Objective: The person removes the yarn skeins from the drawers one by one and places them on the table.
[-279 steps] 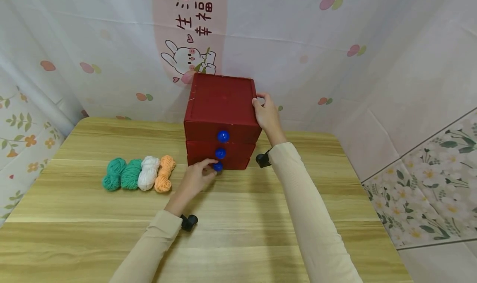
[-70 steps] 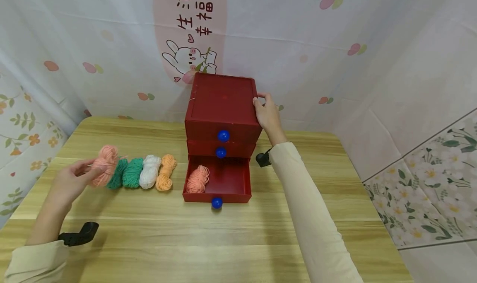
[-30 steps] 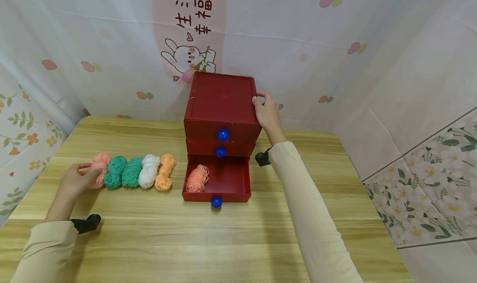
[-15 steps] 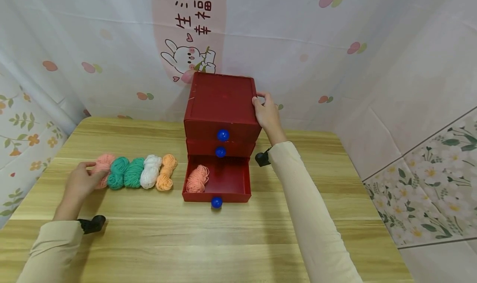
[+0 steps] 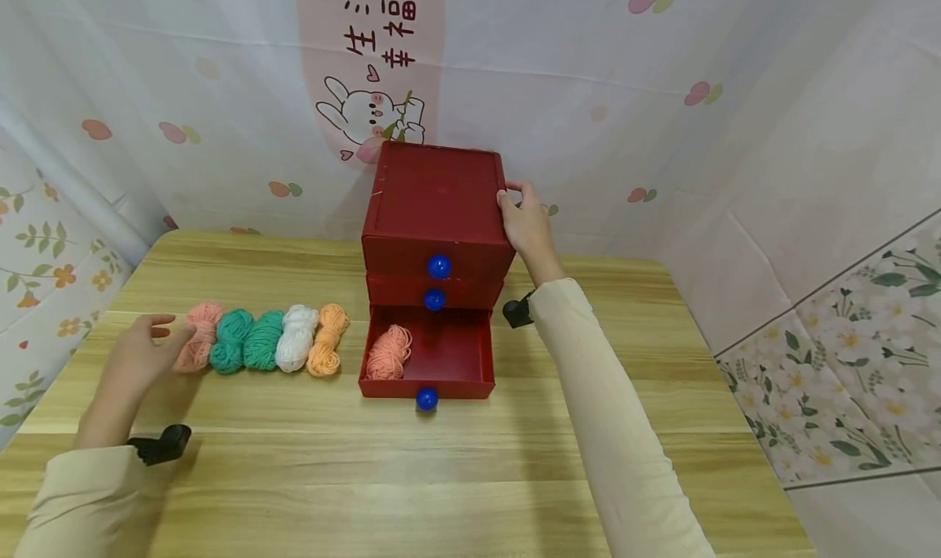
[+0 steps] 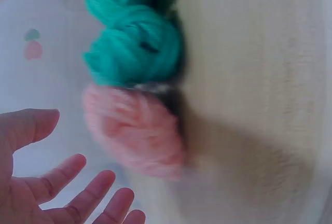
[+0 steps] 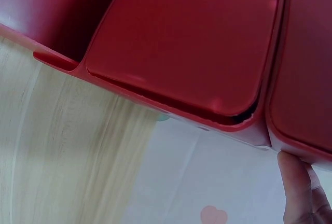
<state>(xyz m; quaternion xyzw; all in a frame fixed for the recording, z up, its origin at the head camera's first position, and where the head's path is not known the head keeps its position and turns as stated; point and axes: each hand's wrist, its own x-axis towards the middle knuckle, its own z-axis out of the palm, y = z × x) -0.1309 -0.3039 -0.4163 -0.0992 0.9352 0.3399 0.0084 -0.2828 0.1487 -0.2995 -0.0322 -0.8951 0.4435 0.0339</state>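
In the head view, a pink yarn skein (image 5: 199,337) lies at the left end of a row of skeins on the table. My left hand (image 5: 140,358) is just left of it, fingers spread, and in the left wrist view a gap separates the fingers from the pink skein (image 6: 135,133). A red drawer cabinet (image 5: 441,190) with blue knobs stands at the back, its bottom drawer (image 5: 448,358) pulled out. Another pink skein (image 5: 390,354) lies in that drawer's left part. My right hand (image 5: 529,229) holds the cabinet's upper right edge; its other fingers are partly hidden.
Right of the left pink skein lie two green skeins (image 5: 232,341), (image 5: 263,341), a white skein (image 5: 297,339) and an orange skein (image 5: 328,340), side by side. A printed curtain (image 5: 588,92) hangs right behind the cabinet. The drawer's blue knob (image 5: 426,399) juts toward the front.
The bottom drawer has come open since the first frame. My left hand has set the held pink skein down at the row's left end, let go and drawn back left. My right hand stays put.
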